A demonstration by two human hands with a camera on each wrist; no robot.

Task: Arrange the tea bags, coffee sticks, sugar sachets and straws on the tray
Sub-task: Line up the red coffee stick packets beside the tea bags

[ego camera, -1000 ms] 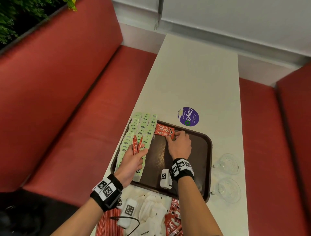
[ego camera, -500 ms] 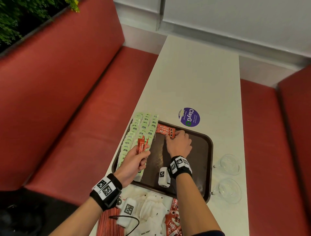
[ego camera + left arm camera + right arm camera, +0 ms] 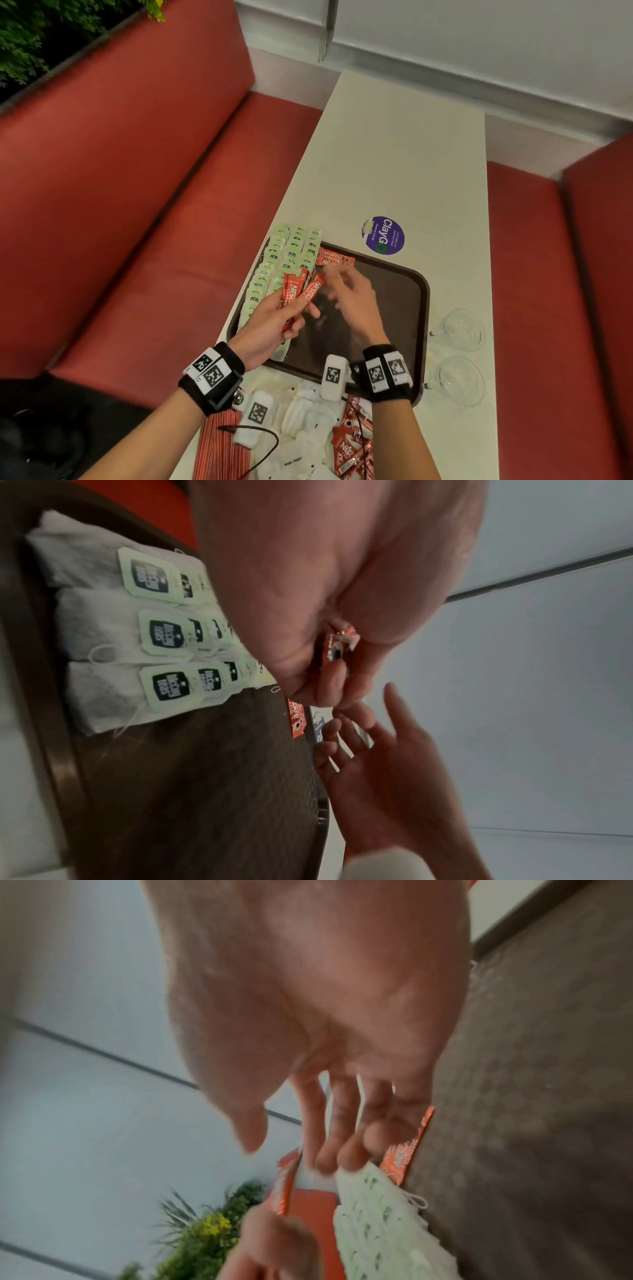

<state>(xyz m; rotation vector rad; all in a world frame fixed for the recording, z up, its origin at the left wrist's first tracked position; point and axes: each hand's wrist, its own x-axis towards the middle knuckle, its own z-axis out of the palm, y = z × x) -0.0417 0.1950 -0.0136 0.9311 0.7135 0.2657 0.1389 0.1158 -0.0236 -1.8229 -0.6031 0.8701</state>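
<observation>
Red padded benches flank a long pale laminate table [image 3: 404, 164], and near the lower centre of the head view sits a dark brown plastic tray with rounded corners [image 3: 419, 301]. Three overlapping rows of soft white paper tea bags with pale green tags [image 3: 291, 253] fill its left side, and two glossy red foil coffee sticks [image 3: 334, 259] lie flat just right of their far end.

Left of frame centre, the left hand [image 3: 270, 325] pinches a small fan of the same thin red coffee sticks in its grip [image 3: 301, 291], long axes pointing up and to the right. The right hand [image 3: 356, 305], blurred, hangs beside them with fingers loosely spread and nothing in it; its fingertips are just at the fan's upper ends. That hand is plainly nearest to draw off the next stick, probably toward the pair lying above it.

Along the bottom edge, off the tray, lie crumpled white paper sugar sachets [image 3: 308, 421], more loose red coffee sticks [image 3: 352, 445] and red-and-white striped straws [image 3: 219, 448].
</observation>
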